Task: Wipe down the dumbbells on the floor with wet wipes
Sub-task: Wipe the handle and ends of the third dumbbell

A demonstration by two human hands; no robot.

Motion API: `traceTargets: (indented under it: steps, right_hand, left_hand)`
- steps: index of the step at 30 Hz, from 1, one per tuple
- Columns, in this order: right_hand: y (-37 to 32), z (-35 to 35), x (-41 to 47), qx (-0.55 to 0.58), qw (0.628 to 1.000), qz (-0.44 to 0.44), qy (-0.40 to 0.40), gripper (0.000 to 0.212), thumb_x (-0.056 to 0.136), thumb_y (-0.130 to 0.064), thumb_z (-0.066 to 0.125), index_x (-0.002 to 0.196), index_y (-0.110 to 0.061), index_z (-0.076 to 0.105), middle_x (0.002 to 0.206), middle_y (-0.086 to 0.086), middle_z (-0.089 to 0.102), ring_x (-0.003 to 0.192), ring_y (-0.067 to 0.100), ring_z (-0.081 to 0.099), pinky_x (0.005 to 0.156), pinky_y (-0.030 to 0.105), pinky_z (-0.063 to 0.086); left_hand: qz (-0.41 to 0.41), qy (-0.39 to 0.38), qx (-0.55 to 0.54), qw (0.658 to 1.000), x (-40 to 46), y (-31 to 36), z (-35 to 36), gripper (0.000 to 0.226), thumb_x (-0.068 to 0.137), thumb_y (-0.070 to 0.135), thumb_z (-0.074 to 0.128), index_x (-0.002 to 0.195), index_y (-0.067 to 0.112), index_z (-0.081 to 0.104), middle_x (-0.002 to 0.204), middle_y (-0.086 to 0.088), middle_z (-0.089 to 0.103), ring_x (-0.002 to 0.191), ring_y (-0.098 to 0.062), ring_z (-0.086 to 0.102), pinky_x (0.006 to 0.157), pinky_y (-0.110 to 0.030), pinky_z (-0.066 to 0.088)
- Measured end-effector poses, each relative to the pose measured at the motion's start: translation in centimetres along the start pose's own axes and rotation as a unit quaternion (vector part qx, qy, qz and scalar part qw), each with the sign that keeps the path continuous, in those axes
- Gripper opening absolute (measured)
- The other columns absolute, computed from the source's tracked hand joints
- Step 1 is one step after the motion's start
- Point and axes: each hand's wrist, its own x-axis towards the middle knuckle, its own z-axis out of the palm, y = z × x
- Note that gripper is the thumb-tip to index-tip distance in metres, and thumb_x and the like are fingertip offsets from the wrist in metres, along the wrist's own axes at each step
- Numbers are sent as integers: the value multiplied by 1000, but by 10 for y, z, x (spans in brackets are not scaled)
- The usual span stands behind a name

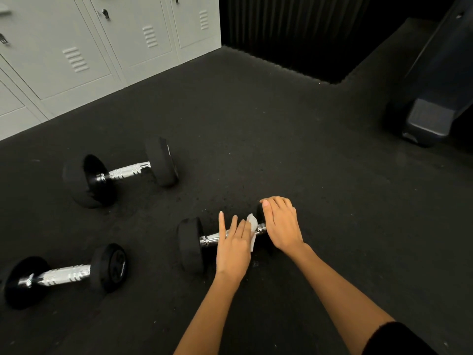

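Observation:
Three black dumbbells with chrome handles lie on the dark rubber floor. The nearest dumbbell is right in front of me. My left hand presses a white wet wipe against its chrome handle, fingers stretched out over it. My right hand rests on top of this dumbbell's right weight head, covering most of it. A second dumbbell lies farther off to the left. The third dumbbell sits at the near left.
Grey metal lockers line the back left. A dark machine base stands on the floor at the right. A black wall closes off the back. The black rubber floor stretches between them.

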Motion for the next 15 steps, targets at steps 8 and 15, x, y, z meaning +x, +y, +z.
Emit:
traceTargets:
  steps: [8, 15]
  right_hand:
    - [5, 5, -1, 8, 1000, 2, 14, 37, 102, -28, 26, 117, -19, 58, 118, -2, 58, 115, 13, 45, 97, 32, 37]
    - [4, 5, 3, 14, 1000, 3, 16, 39, 102, -31, 24, 116, -20, 58, 117, -4, 58, 114, 11, 44, 97, 33, 36]
  left_hand:
    - [81, -18, 8, 997, -3, 16, -9, 60, 92, 1, 46, 146, 3, 21, 156, -16, 15, 146, -29, 0, 103, -54, -32]
    - [146, -37, 87, 985, -10, -26, -3, 63, 95, 4, 41, 149, 7, 10, 158, -14, 9, 146, -31, -3, 101, -63, -26]
